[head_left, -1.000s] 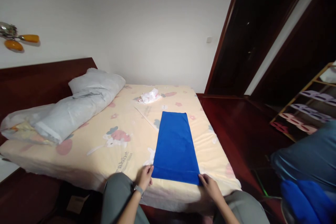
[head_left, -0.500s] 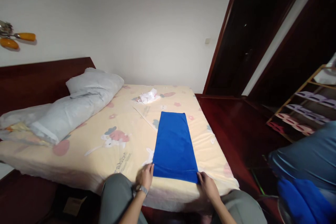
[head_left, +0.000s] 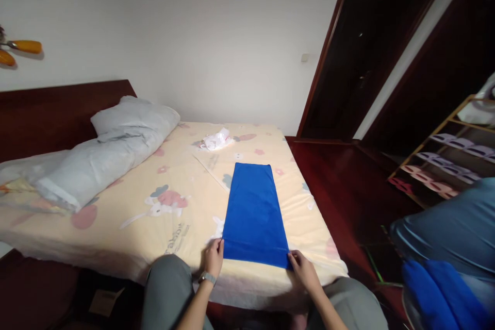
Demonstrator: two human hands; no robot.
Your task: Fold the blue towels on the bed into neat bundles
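The blue cloth (head_left: 253, 211) lies flat on the bed (head_left: 127, 247), close to the near edge, and its narrow side faces the person. The left hand (head_left: 214, 258), with a watch (head_left: 208, 278) on its wrist, grasps the left side of this cloth near the corner; the right hand (head_left: 303, 269) is pinching the near right corner between the thumb and the fingers. Farther away on the bed, a little to the left, there is a crumpled white item (head_left: 216, 140). At the far left, a grey quilt (head_left: 127, 149) lies in a heap beside the dark headboard (head_left: 58, 113). On the right, slippers (head_left: 429, 181) stand on a rack (head_left: 450, 120).
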